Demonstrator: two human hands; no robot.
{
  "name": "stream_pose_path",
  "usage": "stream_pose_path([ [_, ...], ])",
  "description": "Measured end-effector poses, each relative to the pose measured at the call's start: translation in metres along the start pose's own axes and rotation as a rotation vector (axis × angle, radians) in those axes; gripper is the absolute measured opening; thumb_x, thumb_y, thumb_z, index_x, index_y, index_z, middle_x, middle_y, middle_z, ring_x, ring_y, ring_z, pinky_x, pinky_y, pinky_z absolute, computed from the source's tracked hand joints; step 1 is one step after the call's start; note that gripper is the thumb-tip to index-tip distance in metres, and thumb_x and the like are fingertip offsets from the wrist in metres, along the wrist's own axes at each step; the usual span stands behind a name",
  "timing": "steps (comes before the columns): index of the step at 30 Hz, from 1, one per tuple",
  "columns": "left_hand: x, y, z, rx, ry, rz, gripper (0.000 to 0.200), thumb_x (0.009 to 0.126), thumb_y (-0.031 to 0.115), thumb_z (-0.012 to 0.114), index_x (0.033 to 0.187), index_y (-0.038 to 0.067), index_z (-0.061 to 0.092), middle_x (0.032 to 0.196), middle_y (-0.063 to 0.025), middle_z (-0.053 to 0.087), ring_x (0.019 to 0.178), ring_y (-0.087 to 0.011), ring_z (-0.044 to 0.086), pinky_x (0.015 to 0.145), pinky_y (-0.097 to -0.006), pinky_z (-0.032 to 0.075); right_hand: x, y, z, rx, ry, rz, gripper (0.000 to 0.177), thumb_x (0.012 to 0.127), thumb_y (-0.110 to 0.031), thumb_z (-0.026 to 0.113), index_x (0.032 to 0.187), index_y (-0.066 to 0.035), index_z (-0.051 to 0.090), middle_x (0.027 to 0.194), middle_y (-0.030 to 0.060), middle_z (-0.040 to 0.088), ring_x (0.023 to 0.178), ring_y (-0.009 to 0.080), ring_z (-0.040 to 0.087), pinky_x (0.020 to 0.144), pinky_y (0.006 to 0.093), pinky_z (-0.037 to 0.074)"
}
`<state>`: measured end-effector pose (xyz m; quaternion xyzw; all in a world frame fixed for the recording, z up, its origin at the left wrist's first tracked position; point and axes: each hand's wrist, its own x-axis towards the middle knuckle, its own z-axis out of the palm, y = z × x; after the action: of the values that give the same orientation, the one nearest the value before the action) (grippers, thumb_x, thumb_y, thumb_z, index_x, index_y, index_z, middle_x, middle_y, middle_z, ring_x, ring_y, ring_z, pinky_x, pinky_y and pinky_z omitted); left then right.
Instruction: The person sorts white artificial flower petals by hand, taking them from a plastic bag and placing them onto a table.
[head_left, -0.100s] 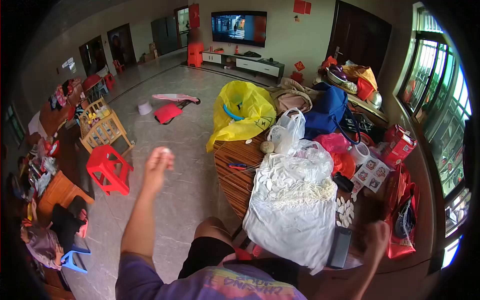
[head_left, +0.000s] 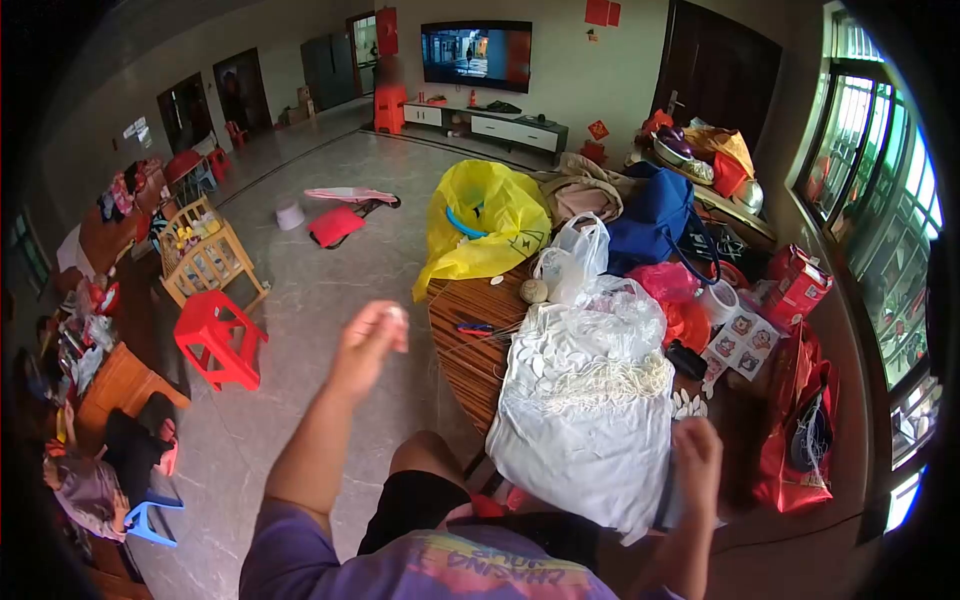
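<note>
My left hand is raised over the floor, left of the table, its fingers pinched on a small white piece. My right hand is over the table's right side, fingers curled together; what they hold, if anything, is too small to make out. It covers part of the phone and of the white oval pieces. A white cloth bears more white pieces, a bundle of pale strings and clear plastic bags.
A yellow bag, a blue bag, a round ball and blue-red pliers lie on the table. A red stool stands at left. A person sits at the far left.
My left hand has moved right, toward the table, with the small white piece. My right hand has moved left and slightly up, now in front of the phone and the oval pieces.
</note>
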<state>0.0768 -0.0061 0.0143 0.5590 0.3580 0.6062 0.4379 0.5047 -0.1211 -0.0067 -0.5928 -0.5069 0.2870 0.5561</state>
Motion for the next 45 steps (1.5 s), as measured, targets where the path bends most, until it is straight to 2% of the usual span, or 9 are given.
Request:
stream_pose_path([
  [1, -0.029, 0.004, 0.028, -0.096, -0.052, -0.072, 0.015, 0.088, 0.019, 0.047, 0.095, 0.006, 0.051, 0.076, 0.0005, 0.051, 0.064, -0.0071, 0.048, 0.059, -0.0205, 0.041, -0.024, -0.013, 0.01, 0.024, -0.131, 0.029, 0.005, 0.08, -0.002, 0.054, 0.077, -0.005, 0.051, 0.068, -0.0032, 0.048, 0.062, 0.0023, 0.043, 0.054, 0.0161, 0.033],
  [4, -0.021, 0.007, 0.072, -0.39, -0.195, -0.13, 0.013, 0.086, 0.017, 0.051, 0.093, 0.007, 0.052, 0.073, 0.0006, 0.051, 0.062, -0.0076, 0.049, 0.058, -0.0195, 0.04, -0.014, -0.027, 0.079, 0.206, -0.371, -0.079, 0.005, 0.078, 0.002, 0.056, 0.08, -0.002, 0.054, 0.073, -0.0009, 0.053, 0.068, 0.0053, 0.049, 0.062, 0.0186, 0.039],
  [9, -0.036, 0.002, 0.104, -0.542, -0.243, -0.321, 0.011, 0.084, 0.017, 0.055, 0.089, 0.009, 0.05, 0.077, 0.0002, 0.049, 0.067, -0.0086, 0.048, 0.06, -0.022, 0.043, -0.017, -0.059, 0.129, 0.562, -0.555, -0.01, 0.005, 0.08, -0.002, 0.057, 0.083, -0.001, 0.053, 0.074, 0.0006, 0.054, 0.066, 0.0041, 0.048, 0.059, 0.0185, 0.039],
  [12, -0.041, -0.002, 0.112, -0.562, -0.226, -0.349, 0.01, 0.084, 0.017, 0.054, 0.089, 0.009, 0.05, 0.078, 0.0003, 0.05, 0.068, -0.0089, 0.05, 0.061, -0.0218, 0.044, -0.015, -0.063, 0.141, 0.594, -0.598, 0.108, 0.005, 0.082, -0.005, 0.056, 0.083, -0.001, 0.054, 0.071, 0.0, 0.054, 0.063, 0.0049, 0.048, 0.056, 0.0184, 0.038],
  [21, -0.05, -0.002, 0.122, -0.631, -0.237, -0.474, 0.007, 0.085, 0.017, 0.051, 0.086, 0.01, 0.049, 0.082, 0.0022, 0.05, 0.075, -0.0071, 0.05, 0.067, -0.0223, 0.045, -0.018, -0.067, 0.157, 0.874, -0.602, 0.389, 0.007, 0.082, -0.01, 0.054, 0.08, -0.003, 0.054, 0.066, 0.0027, 0.055, 0.057, 0.0087, 0.05, 0.053, 0.0201, 0.04],
  [36, -0.047, -0.004, 0.126, -0.603, -0.32, -0.431, 0.012, 0.087, 0.02, 0.05, 0.086, 0.008, 0.049, 0.078, 0.0018, 0.05, 0.07, -0.0069, 0.05, 0.064, -0.0219, 0.044, -0.01, -0.062, 0.157, 0.971, -0.627, 0.458, 0.007, 0.082, -0.01, 0.054, 0.08, -0.003, 0.053, 0.063, 0.0033, 0.054, 0.053, 0.0101, 0.049, 0.051, 0.0217, 0.04],
  [39, -0.047, -0.008, 0.129, -0.588, -0.262, -0.402, 0.009, 0.086, 0.019, 0.052, 0.088, 0.01, 0.05, 0.077, 0.0019, 0.052, 0.06, -0.0071, 0.053, 0.053, -0.0195, 0.045, -0.008, -0.061, 0.157, 0.974, -0.634, 0.47, 0.007, 0.082, -0.009, 0.054, 0.079, -0.003, 0.053, 0.063, 0.0031, 0.053, 0.052, 0.0102, 0.048, 0.051, 0.0218, 0.04],
  [42, -0.045, -0.009, 0.127, -0.594, -0.301, -0.397, 0.011, 0.087, 0.018, 0.051, 0.088, 0.008, 0.049, 0.079, 0.002, 0.05, 0.071, -0.0063, 0.05, 0.065, -0.0213, 0.043, -0.007, -0.062, 0.157, 0.973, -0.629, 0.482, 0.006, 0.081, -0.009, 0.053, 0.078, -0.003, 0.053, 0.062, 0.0029, 0.053, 0.051, 0.0102, 0.047, 0.05, 0.022, 0.039],
  [45, -0.045, -0.012, 0.128, -0.573, -0.29, -0.368, 0.011, 0.087, 0.018, 0.051, 0.089, 0.008, 0.049, 0.079, 0.0025, 0.05, 0.071, -0.0054, 0.049, 0.065, -0.02, 0.042, -0.006, -0.062, 0.158, 0.968, -0.619, 0.495, 0.006, 0.081, -0.009, 0.053, 0.077, -0.003, 0.053, 0.061, 0.0027, 0.052, 0.05, 0.0103, 0.046, 0.049, 0.0226, 0.039],
])
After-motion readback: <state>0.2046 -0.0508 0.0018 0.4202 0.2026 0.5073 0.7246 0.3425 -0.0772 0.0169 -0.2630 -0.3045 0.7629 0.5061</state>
